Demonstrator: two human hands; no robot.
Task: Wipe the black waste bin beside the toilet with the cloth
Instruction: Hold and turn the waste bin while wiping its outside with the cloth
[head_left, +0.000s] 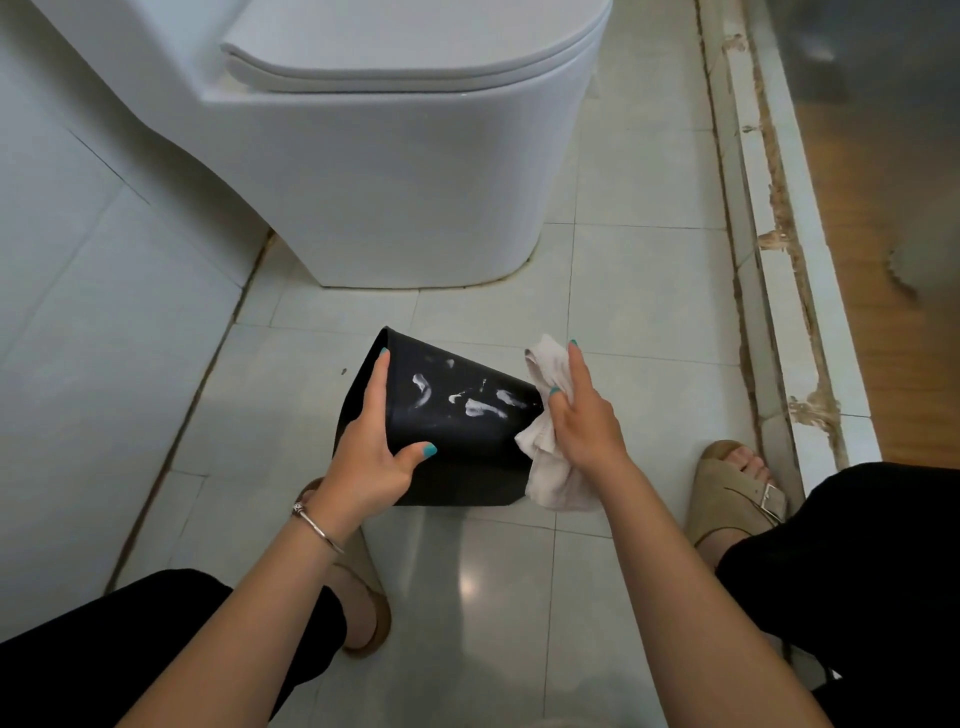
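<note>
The black waste bin (457, 431) is tipped on its side over the floor tiles, its wide rim to the left and its narrow bottom to the right. White smears streak its upper side. My left hand (371, 447) grips the bin near the rim, fingers over the top and thumb on the near side. My right hand (582, 415) presses a crumpled off-white cloth (550, 467) against the bin's bottom end, fingers nearly straight. Part of the cloth hangs down below the hand.
The white toilet (395, 171) stands just behind the bin. A tiled wall (78, 291) runs along the left. A raised, chipped tile threshold (784, 291) borders the right. My sandalled feet (737, 493) and black-trousered knees flank the bin on pale floor tiles.
</note>
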